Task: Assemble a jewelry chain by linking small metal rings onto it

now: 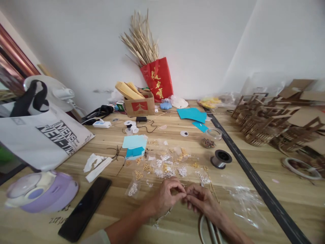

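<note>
A silver chain [164, 215] lay to the near left of the dark spool [221, 159] on the wood-grained surface [256, 217]; it was slim and pale, made of fine links, with its lower end slightly bunched and its upper part lost behind the left hand [167, 195]. That hand and the right hand [201, 200] met on the spool's near-left side, the fingers of each narrowed to a pinch and their tips close together; what sat between them was too small to tell. A gold chain [211, 184], shiny and open-linked, trailed along the spool's near-left side, just beside the right hand. Left of the spool spread many small silver and gold pieces [169, 172], some in clear packets. Just beyond the spool, to its left, stood a clear container of brown beads [208, 143]. On its near side, a pale-handled tool [213, 233] showed partly under the right wrist, and crinkled clear plastic [245, 203] lay to the near right. Well to the spool's left lay a black phone [85, 208].
</note>
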Motion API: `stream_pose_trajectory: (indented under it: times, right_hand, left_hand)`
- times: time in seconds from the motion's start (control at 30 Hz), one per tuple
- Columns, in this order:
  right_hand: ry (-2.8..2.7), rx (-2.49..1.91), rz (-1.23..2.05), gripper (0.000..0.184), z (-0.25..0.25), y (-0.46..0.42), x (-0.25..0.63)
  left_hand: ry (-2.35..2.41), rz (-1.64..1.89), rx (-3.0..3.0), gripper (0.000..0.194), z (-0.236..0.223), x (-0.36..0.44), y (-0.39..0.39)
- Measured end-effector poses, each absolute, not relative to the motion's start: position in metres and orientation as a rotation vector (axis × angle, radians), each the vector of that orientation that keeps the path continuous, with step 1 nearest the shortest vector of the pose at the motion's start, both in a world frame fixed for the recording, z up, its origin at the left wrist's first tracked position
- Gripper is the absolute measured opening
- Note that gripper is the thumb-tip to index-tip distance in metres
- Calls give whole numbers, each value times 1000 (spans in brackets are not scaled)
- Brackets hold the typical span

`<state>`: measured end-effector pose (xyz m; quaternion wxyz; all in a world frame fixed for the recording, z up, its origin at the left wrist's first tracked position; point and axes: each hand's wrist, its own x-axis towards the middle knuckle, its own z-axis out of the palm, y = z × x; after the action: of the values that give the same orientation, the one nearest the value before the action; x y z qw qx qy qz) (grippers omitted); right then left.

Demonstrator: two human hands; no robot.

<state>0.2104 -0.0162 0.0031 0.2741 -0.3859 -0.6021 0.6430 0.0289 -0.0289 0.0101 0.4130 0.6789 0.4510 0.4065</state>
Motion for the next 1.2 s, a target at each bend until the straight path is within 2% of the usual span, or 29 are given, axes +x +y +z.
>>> stream_pose_trajectory:
  times: [0.27, 0.5, 0.8, 1.2]
  right_hand:
    - [-1679, -1074, 1680, 42, -3, -17, 211]
    - [-1821, -1093, 1401, 35, 0, -17, 212]
    - [-1795, -1103, 1501, 32, -1, -19, 209]
    - [-1944, -1085, 1357, 21, -3, -20, 210]
  left_hand:
    - [1187, 996, 1711, 9, 15, 30, -30]
    - [1197, 965, 1842, 9, 13, 29, -28]
    - [1295, 851, 1974, 11, 25, 27, -36]
    - [1310, 891, 2089, 15, 17, 21, -44]
